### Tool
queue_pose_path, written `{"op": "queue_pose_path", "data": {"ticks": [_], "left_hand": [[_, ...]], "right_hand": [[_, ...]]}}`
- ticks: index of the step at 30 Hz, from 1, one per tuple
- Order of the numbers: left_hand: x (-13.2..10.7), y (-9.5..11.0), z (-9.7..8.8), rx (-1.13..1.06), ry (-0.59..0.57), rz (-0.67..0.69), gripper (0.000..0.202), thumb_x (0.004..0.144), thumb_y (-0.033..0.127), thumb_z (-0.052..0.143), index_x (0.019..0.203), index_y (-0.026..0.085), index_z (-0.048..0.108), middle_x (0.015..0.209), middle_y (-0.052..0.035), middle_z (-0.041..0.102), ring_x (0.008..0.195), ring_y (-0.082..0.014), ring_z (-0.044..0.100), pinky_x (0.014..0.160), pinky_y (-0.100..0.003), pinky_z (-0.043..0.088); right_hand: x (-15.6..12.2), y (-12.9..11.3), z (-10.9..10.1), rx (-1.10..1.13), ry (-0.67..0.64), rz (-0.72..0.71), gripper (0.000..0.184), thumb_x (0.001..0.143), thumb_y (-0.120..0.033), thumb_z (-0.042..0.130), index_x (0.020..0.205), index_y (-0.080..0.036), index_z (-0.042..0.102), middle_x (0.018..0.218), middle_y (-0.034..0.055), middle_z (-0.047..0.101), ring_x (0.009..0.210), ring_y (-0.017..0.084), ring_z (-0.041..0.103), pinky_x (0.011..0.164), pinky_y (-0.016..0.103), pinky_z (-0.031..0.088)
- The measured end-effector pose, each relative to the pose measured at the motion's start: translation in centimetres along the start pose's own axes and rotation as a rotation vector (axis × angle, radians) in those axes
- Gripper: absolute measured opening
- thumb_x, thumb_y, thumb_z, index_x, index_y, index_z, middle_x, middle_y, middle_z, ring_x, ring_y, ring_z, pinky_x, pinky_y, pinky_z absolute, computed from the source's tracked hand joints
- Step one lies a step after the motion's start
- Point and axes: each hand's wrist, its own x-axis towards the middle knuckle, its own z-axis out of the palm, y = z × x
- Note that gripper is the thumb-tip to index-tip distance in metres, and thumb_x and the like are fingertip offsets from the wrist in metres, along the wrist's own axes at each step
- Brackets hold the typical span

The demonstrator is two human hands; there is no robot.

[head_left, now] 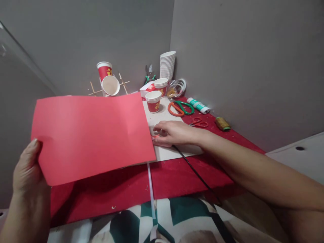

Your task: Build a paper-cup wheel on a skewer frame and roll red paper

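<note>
A large red sheet of paper (93, 135) is held up by its left edge in my left hand (30, 168), thumb on the front face. It has a faint vertical crease towards its right side. Just past its right edge, my right hand (170, 133) reaches low over the white board (167, 153) with curled fingers. A small pinkish-orange bit shows between them, mostly hidden, so I cannot make out what it is. A black cord (193, 168) runs from beneath that hand towards my lap. Below the sheet a translucent stick (151, 189) sticks out over the table edge.
Paper cups (153, 103) and a tall cup stack (167, 65) stand behind. Pliers (150, 76), large-handled scissors (181, 108), small red scissors (199, 123), a white-green roll (198, 105) and a thread spool (222, 124) lie on the red cloth (121, 189). Cups with crossed sticks (110, 85) rise behind the sheet.
</note>
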Motion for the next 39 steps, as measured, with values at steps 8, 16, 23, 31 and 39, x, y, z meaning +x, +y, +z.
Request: {"op": "queue_pose_path", "data": {"ticks": [8,16,23,31,39], "left_hand": [[-0.4,-1.1,-2.9,-0.017,0.017,-0.273,0.021,0.060,0.020,0.081,0.073,0.022,0.064,0.067,0.0092,0.071,0.050,-0.0102,0.063,0.045,-0.018,0.057],[0.8,-3.5,-3.2,-0.031,-0.202,-0.292,0.040,0.050,0.023,0.091,0.073,0.019,0.059,0.065,0.0062,0.070,0.049,-0.0107,0.064,0.045,-0.017,0.055],[0.8,-4.3,-3.2,-0.065,-0.303,-0.318,0.064,0.051,0.024,0.096,0.108,0.019,0.068,0.084,-0.0030,0.080,0.057,-0.0173,0.073,0.056,-0.024,0.062],[0.5,-3.8,-3.1,0.066,-0.273,-0.377,0.073,0.050,0.031,0.099,0.116,0.018,0.070,0.086,-0.0083,0.081,0.057,-0.0202,0.074,0.056,-0.024,0.062],[0.8,-4.5,-3.2,0.111,-0.250,-0.400,0.074,0.044,0.033,0.101,0.111,0.021,0.072,0.079,-0.0047,0.080,0.053,-0.0187,0.071,0.051,-0.023,0.060]], "right_hand": [[2.4,-1.6,-2.1,-0.077,0.139,0.043,0.050,0.095,-0.038,0.058,0.142,-0.022,0.057,0.119,0.0098,0.075,0.103,0.029,0.071,0.079,0.036,0.051],[8.4,-2.3,-0.5,-0.330,0.186,-0.136,0.074,0.092,-0.031,0.066,0.160,-0.023,0.038,0.160,0.0199,0.045,0.139,0.038,0.052,0.102,0.048,0.049],[10.8,-3.5,0.1,-0.444,0.120,-0.305,0.045,0.094,-0.015,0.055,0.138,-0.020,0.063,0.162,0.0201,0.041,0.136,0.041,0.053,0.099,0.054,0.048],[9.0,-2.3,-2.1,-0.367,0.202,-0.290,0.014,0.093,-0.024,0.056,0.094,-0.021,0.070,0.127,0.0138,0.067,0.113,0.033,0.064,0.088,0.044,0.051],[5.7,2.8,-6.9,0.100,0.818,-0.011,0.019,0.091,-0.041,0.061,0.093,-0.023,0.068,0.101,0.0087,0.073,0.095,0.027,0.068,0.084,0.042,0.054]]}}
